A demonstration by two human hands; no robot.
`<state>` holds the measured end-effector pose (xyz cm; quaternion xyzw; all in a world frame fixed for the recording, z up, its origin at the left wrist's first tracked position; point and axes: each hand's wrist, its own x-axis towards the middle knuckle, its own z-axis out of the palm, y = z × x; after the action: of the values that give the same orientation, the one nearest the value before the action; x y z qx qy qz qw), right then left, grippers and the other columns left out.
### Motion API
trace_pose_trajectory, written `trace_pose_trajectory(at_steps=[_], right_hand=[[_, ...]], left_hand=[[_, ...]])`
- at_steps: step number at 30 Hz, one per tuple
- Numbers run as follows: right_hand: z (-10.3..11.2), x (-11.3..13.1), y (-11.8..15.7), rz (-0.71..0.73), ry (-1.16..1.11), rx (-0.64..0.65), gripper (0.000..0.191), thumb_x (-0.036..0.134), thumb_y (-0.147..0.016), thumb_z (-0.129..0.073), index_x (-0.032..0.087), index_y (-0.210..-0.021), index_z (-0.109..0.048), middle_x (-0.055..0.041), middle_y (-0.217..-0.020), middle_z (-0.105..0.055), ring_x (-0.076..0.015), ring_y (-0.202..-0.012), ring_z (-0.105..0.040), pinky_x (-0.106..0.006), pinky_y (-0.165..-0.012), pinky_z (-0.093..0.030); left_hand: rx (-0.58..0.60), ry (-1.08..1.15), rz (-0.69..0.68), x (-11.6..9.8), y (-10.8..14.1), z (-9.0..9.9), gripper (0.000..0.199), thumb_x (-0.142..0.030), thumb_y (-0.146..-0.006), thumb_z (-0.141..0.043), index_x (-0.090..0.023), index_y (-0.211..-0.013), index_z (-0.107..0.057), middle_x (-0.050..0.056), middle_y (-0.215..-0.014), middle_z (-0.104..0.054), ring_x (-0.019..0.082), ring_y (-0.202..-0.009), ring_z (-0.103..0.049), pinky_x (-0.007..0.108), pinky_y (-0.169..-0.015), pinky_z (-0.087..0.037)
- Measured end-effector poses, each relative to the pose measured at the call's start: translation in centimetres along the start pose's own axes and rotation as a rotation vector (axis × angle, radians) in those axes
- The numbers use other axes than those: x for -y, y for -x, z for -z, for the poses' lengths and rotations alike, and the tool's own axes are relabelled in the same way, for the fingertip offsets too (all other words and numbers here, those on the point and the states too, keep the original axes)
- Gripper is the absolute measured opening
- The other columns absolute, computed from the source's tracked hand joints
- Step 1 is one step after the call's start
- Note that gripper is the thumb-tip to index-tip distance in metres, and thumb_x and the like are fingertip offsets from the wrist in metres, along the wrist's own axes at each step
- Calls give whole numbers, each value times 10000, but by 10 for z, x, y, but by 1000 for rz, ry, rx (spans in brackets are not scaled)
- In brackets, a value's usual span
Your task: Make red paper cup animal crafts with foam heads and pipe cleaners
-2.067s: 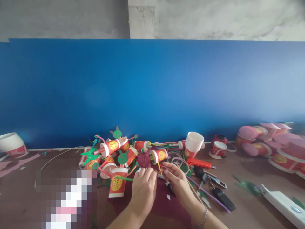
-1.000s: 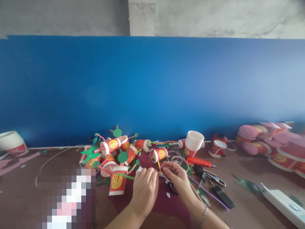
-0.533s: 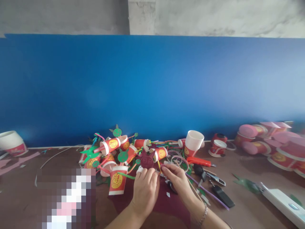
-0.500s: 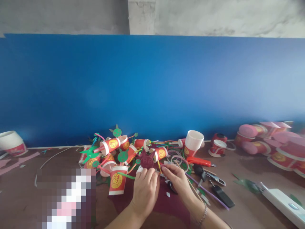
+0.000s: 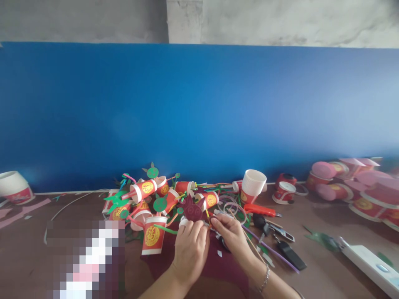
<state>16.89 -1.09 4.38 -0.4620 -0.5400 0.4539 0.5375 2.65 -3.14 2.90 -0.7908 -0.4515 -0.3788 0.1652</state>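
Note:
My left hand is closed around a paper cup, of which only a bit of white rim shows past my fingers. A maroon paper animal head with pointed ears and a drawn face rises above that hand. My right hand, with a bracelet at the wrist, pinches a small dark piece at the end of a yellow strip beside the cup. Its exact shape is hidden by the fingertips. Under both hands lies maroon paper. Scissors lie partly covered by my right hand.
Cups decorated with green paper crowd the left side. Behind my right hand stand a stack of white-rimmed cups and an orange utility knife. Keys with a black fob and a white box-like device lie right. Pink-topped cups sit farther right.
My right fingertips have shifted slightly at the end of the yellow strip, and the piece between them now looks darker. My left hand keeps its hold with hardly any movement.

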Motion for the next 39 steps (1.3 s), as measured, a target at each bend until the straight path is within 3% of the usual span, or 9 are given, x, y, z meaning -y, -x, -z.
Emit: trace_pose_trajectory(at_steps=[3,8,15,29,39], right_hand=[[-2,-1,1,-41,23,-3,392,550,-688,-686,159,-680,-658,-10,-631,-570,-141,-591,-475,-249,-548,-382],[-7,-6,0,-48,110,-31,483,603,-720,-630,160,-542,-554,28,-508,-435,-103,-504,-363,-233,-468,-294],[-9,1,-4,15,119,1,485,604,-738,-610,157,-553,-577,24,-539,-447,-107,-529,-381,-229,-480,-310],[-3,6,-16,133,200,142,422,475,-805,-606,151,-534,-588,18,-566,-461,-119,-583,-418,-234,-549,-330],[-7,6,-20,137,274,122,436,504,-884,-474,150,-757,-694,-54,-751,-678,-199,-735,-604,-273,-680,-443]], left_hand=[[9,0,24,1,0,-1,107,-129,-879,-520,-193,-885,-605,17,-815,-640,202,-736,-550,349,-703,-367],[3,-13,33,1,-1,-3,99,-121,-868,-534,-191,-873,-603,14,-800,-635,202,-728,-551,348,-694,-365],[-25,-13,54,4,-2,-3,98,-133,-872,-530,-191,-835,-599,14,-764,-626,202,-710,-549,347,-667,-360],[-49,10,81,4,-5,0,141,-119,-877,-503,-193,-830,-613,21,-747,-626,188,-711,-568,335,-686,-386],[-33,-14,95,5,-6,1,138,-127,-876,-511,-196,-804,-606,20,-735,-622,188,-708,-576,329,-668,-382]])
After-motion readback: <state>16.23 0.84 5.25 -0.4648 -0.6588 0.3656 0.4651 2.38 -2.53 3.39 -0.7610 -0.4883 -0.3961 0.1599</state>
